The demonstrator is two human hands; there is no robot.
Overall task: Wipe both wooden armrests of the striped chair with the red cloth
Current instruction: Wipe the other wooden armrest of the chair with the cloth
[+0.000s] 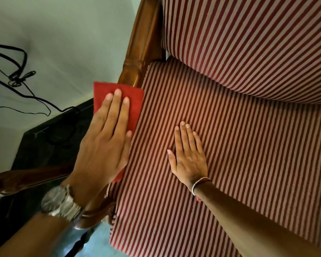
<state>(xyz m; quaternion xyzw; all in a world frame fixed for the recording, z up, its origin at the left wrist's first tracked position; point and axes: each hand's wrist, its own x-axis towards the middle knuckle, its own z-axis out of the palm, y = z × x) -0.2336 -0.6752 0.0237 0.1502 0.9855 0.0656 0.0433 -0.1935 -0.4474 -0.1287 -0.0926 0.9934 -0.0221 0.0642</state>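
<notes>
The striped chair's seat cushion (230,145) fills the right of the view, with its striped backrest (248,43) above. The left wooden armrest (139,45) runs from the top down under the red cloth (133,101). My left hand (106,143), with a metal watch on the wrist, lies flat on the red cloth and presses it onto the armrest. My right hand (189,156) rests flat with spread fingers on the seat cushion, holding nothing. The chair's right armrest is out of view.
A dark wooden table or cabinet (50,138) stands left of the chair, against a pale wall (63,25). Black cables (20,78) hang along the wall. A curved wooden chair-frame part (93,217) shows near my left wrist.
</notes>
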